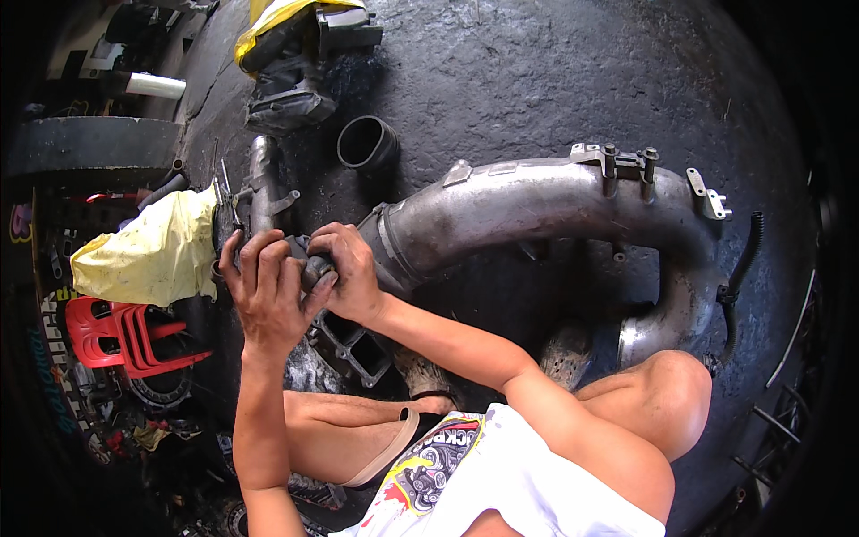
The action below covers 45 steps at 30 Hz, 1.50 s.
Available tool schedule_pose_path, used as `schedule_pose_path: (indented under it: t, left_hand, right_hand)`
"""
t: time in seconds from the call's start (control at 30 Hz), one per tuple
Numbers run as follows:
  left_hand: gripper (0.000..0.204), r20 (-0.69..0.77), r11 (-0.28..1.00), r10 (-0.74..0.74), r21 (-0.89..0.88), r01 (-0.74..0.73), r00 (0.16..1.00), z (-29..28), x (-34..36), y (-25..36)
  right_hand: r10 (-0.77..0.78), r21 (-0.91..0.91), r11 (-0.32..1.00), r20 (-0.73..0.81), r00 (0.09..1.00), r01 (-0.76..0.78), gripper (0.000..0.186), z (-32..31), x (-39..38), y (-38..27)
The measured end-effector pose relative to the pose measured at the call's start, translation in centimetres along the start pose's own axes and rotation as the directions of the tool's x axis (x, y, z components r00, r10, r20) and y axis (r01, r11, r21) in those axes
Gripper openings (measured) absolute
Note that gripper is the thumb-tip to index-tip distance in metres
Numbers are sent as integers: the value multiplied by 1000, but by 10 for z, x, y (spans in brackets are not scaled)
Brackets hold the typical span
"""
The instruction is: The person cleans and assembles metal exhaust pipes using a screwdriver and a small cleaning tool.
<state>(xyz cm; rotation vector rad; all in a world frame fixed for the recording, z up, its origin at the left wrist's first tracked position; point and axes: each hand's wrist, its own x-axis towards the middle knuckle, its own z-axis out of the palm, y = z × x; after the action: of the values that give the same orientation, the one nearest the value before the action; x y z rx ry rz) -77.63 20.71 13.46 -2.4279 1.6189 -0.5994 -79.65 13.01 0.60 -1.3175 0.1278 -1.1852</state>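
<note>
Both hands meet at the left end of a large curved metal pipe (528,192), which lies across the floor in front of me. Between them is a small dark round metal fitting (318,268). My left hand (271,291) is bent over the assembly, its thumb pressed against the fitting. The fingers of my right hand (349,273) curl around the fitting's far side; their tips are partly hidden. Just below the hands sits a metal flange with rectangular openings (365,356). A narrower metal tube (264,179) extends away beyond my left fingers.
A dark open cylinder (368,143) stands beyond my hands. Left of them are yellow cloth (152,251) and a red plastic stool (134,338). Dark parts with a yellow cover (291,72) lie at the far side. A black corrugated hose (745,259) rests at the right.
</note>
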Motion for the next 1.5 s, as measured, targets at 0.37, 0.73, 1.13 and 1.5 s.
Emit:
schedule_pose_path:
  t: [0.37,0.73,1.13,1.5]
  left_hand:
    - [44,64,991,-76,-110,82,995,-3,1,10]
    - [31,100,947,-309,-62,316,946,-1,-1,36]
    - [38,96,964,-265,-8,267,959,-15,6,26]
    - [27,-32,980,149,-132,-152,988,16,5,-8]
  right_hand:
    - [103,0,978,867,488,-207,36,-36,59,8]
    - [4,14,1000,28,1000,-5,34,-5,-15,1]
    - [70,8,992,793,605,-126,43,-35,48,22]
    - [136,-44,940,958,253,-340,44,-36,61,17]
